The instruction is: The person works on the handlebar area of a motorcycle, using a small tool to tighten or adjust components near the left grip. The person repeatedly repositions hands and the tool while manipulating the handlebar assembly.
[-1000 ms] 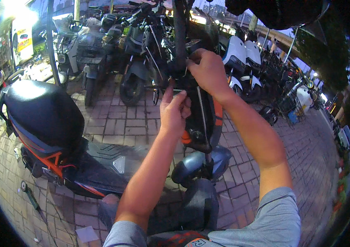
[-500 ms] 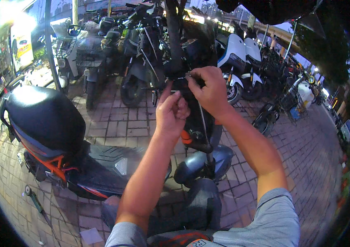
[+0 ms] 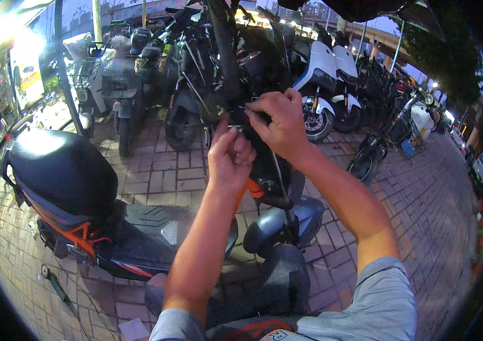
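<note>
Gripping black scooter column [image 3: 227, 68], hand [image 3: 229, 156]

Scooter [image 3: 111, 227]: on the paved ground [image 3: 156, 182], seat [image 3: 59, 170] to the left, footboard [image 3: 162, 227] toward centre, front mudguard [image 3: 284, 224] to the right. Steering column [image 3: 264, 165]: rises above the mudguard, at centre. Left hand [image 3: 230, 156] and right hand [image 3: 278, 122]: side by side at the column's top, right one higher and farther. Row of parked scooters [image 3: 196, 74]: behind the column. Bicycle [image 3: 383, 136]: right of that row. Hand tool [image 3: 57, 287]: on the ground, lower left, in front of the seat.
</note>
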Tool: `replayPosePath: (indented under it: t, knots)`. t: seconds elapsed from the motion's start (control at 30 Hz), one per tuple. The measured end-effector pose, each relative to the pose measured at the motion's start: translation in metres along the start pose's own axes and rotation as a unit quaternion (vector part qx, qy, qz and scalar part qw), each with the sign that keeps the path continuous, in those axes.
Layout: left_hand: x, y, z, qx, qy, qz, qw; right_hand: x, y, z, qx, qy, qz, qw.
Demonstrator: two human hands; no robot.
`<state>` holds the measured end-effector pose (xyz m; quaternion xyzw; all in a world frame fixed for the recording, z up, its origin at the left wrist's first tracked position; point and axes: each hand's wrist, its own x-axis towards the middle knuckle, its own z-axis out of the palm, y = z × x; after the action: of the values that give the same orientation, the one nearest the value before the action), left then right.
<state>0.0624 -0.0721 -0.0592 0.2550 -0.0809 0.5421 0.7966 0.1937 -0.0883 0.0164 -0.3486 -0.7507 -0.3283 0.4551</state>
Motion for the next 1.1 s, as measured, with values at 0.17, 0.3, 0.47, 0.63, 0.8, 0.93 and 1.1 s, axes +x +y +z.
replayPosePath:
  t: [0.17,0.3,0.47,0.63,0.8,0.93,1.1]
  knots:
    - [0.0,0.002,0.0,-0.002,-0.007,-0.003,1.0,0.001,0.008,-0.002,0.001,-0.015,-0.061,0.998]
    - [0.001,0.001,-0.002,-0.005,-0.008,-0.004,1.0,0.003,0.01,-0.006,0.01,-0.029,-0.115,0.993]
    - [0.001,0.002,-0.005,-0.014,-0.005,-0.003,1.0,0.008,0.006,-0.004,0.008,-0.026,-0.081,0.996]
    - [0.001,0.002,-0.003,-0.012,-0.006,-0.007,1.0,0.006,0.01,-0.005,0.023,-0.03,-0.05,0.998]
    - [0.004,0.001,-0.006,-0.045,0.004,-0.014,0.999,0.01,0.016,-0.009,0.021,-0.052,-0.136,0.989]
    - [0.007,0.003,-0.009,-0.061,0.014,-0.008,0.998,0.015,0.018,-0.009,0.033,-0.075,-0.091,0.992]
    - [0.008,0.002,-0.005,-0.044,0.021,0.0,0.999,0.016,0.017,-0.011,0.08,-0.097,0.058,0.99]
